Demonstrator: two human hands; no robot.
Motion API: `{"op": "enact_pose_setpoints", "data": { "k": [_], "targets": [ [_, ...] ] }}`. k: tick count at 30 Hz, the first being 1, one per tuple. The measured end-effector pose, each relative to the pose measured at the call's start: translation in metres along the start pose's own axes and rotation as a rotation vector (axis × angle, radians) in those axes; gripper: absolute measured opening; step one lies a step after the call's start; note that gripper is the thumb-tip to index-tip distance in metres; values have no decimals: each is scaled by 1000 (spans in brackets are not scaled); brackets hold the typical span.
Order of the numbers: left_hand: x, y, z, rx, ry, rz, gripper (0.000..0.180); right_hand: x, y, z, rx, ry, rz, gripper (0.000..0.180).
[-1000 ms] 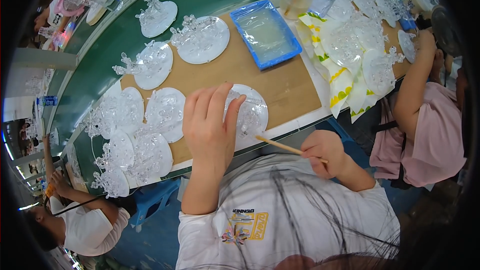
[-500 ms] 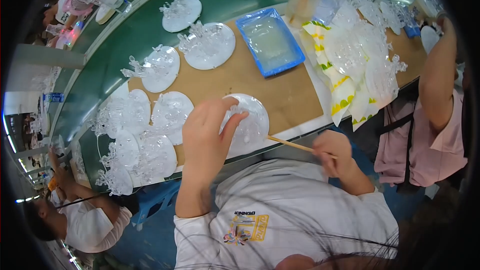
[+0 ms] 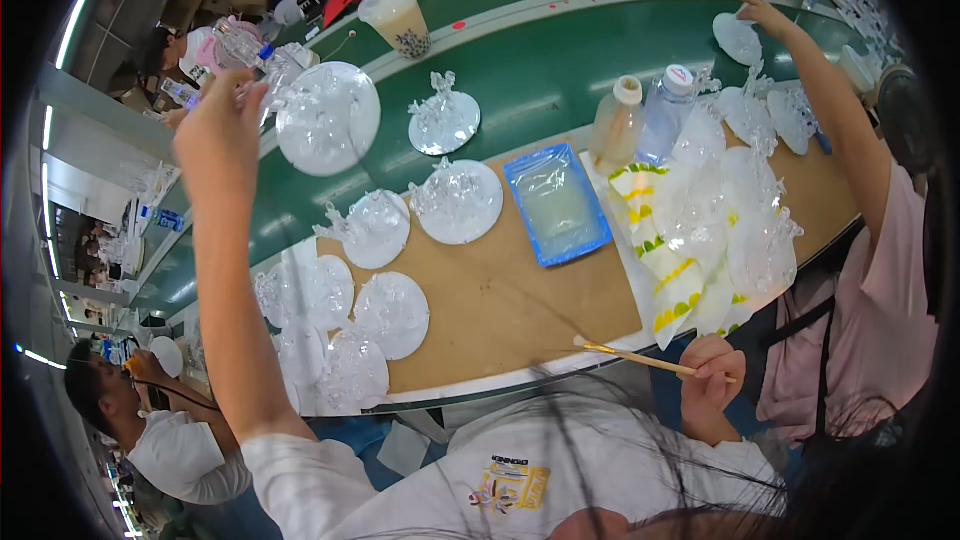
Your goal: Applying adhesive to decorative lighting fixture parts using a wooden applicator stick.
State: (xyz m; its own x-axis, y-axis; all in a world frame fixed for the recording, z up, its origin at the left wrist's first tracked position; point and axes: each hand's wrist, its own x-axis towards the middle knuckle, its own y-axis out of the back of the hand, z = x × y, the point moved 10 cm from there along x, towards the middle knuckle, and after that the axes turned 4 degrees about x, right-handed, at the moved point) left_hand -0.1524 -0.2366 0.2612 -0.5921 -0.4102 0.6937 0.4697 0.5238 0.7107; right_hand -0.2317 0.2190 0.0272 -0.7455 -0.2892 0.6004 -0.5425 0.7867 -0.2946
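Note:
My left hand (image 3: 222, 132) is stretched out far over the green belt (image 3: 560, 70), gripping a clear round plastic disc (image 3: 328, 117) by its left edge and holding it up above the belt. My right hand (image 3: 712, 377) stays close to my body at the table's near edge, closed around a thin wooden brush (image 3: 630, 357) that points left. Several more clear discs (image 3: 392, 312) with small clear figures lie on the brown board (image 3: 500, 305) below my left arm.
A blue tray (image 3: 557, 203) of clear liquid sits mid-table, beside two bottles (image 3: 650, 120) and a heap of clear parts on a patterned bag (image 3: 735, 230). A co-worker's arm (image 3: 835, 110) on the right reaches to the belt. A drink cup (image 3: 398, 18) stands beyond.
My left hand lifted the disc it was pressing on the board and carried it forward and left, out over the belt. My right hand with the brush stayed near my body.

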Motion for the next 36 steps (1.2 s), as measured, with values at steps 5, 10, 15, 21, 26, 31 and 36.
{"op": "enact_pose_setpoints", "data": {
  "k": [5, 10, 15, 21, 26, 31, 36],
  "targets": [
    [35, -189, -61, 58, -30, -332, 15, 0, 5, 7, 45, 55, -88, 23],
    [7, -306, -57, 230, 30, -689, 20, 1, 15, 18, -12, -13, -3, 23],
    [36, -251, 124, -86, -209, -588, 21, -4, 26, 28, -63, -145, 90, 27],
    [16, -263, 210, -142, -431, -463, 12, 6, 16, 23, 8, -55, 37, 28],
    [36, -182, 189, -227, -459, -235, 12, 13, 29, 17, -41, -8, 112, 24],
    [-3, -4, 153, -289, -526, -72, 16, 41, 11, 24, -249, -86, 107, 16],
    [-97, 93, 116, -171, -588, -106, 15, 77, -35, 26, -464, -115, -164, 12]
  ]
}}
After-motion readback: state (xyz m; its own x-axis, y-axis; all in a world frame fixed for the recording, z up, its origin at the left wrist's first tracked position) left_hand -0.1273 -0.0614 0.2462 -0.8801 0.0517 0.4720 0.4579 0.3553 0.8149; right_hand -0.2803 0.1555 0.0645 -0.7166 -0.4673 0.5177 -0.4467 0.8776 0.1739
